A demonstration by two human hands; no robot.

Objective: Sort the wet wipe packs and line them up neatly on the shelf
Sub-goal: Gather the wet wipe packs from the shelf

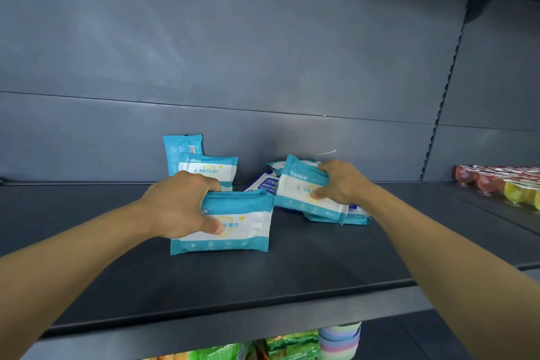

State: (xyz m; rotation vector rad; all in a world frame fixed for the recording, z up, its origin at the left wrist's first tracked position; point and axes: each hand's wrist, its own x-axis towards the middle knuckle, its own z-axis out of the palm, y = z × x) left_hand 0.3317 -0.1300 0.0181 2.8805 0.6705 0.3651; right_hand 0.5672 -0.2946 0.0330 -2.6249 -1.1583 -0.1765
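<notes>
1. Our left hand [181, 204] grips a teal pack [233, 225] upright on the shelf [263, 278], fingers over its top edge.
2. Our right hand [342, 184] pinches a second pack [301, 184] above the far-right pile [339, 218].
3. We judge the packs soft, light and slick; edges hold best.
4. Two packs [201, 164] stand far left.

Dark grey back panel [233, 52] behind, slotted upright [447, 90] at right, dim even light.
</notes>
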